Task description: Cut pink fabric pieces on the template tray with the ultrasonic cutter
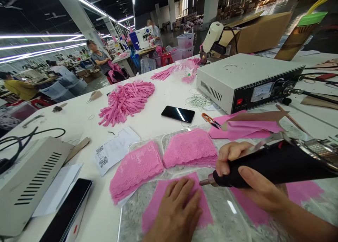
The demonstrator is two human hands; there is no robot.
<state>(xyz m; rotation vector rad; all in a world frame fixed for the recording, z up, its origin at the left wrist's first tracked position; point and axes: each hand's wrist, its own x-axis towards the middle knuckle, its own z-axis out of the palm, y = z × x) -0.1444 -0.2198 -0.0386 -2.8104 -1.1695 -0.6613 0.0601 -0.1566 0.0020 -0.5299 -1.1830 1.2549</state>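
Observation:
My left hand (176, 210) lies flat on a pink fabric piece (155, 207), fingers stretched out over it. My right hand (245, 171) is wrapped round a black handheld welding gun (277, 161), thumb on the near side. The gun's narrow metal tip points left, at the fabric's right edge, close to my left fingertips; I cannot tell if it touches. Beneath the fabric is a clear-covered grey marbled board (224, 221). Behind my hands sit two stacks of pink lace pieces, a left stack (137, 168) and a right stack (190, 147). More pink fabric (248, 203) lies under the gun.
A grey control box (245, 76) stands at the right, with orange snips (210, 119) and a phone (178, 114) before it. Pink strips (129, 101) lie heaped farther back. Another grey box (34, 178) and a dark phone (66, 210) are at left. People work beyond the table.

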